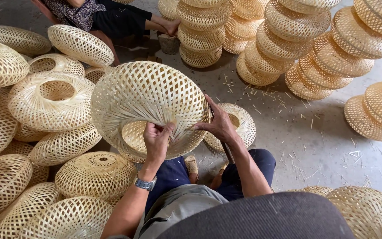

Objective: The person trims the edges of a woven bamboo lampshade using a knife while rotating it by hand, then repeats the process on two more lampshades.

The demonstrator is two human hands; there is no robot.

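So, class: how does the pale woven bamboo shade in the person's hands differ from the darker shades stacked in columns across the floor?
The pale woven bamboo shade is light straw-coloured, held tilted by the left hand and right hand. The stacked darker shades are more orange-tan, nested in leaning columns, untouched. Both share open lattice weaving and a rounded shape.

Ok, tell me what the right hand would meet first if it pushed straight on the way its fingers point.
Probably the woven bamboo shade: the right hand already touches its rim, fingers pointing left.
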